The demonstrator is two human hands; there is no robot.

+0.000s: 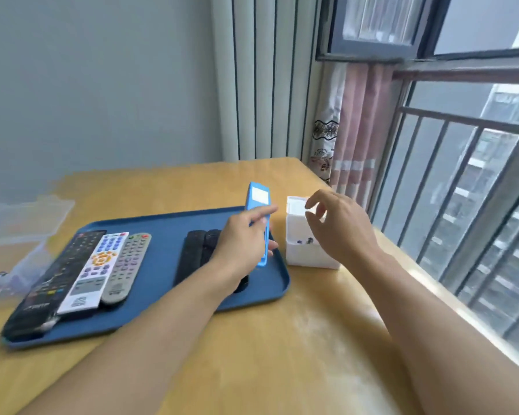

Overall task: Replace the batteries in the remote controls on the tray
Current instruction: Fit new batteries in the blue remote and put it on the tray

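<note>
The left hand [243, 244] grips a blue remote [259, 223] on edge over the tray's [162, 301] three o'clock rim, probably keeping it ready for fresh cells. The right hand [336, 226] hovers above the white box [309, 253] at the tray's three o'clock, thumb and forefinger pinched narrowly; whether they hold a battery, I cannot tell. Three remotes [81, 277] lie at nine o'clock, dark remotes [197, 256] mid-tray under the left wrist.

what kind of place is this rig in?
Likely a room in a high-rise flat, not a lab: a wooden table beside a barred window facing apartment blocks, floral curtains in the corner, and a blue tray of household remotes.
</note>
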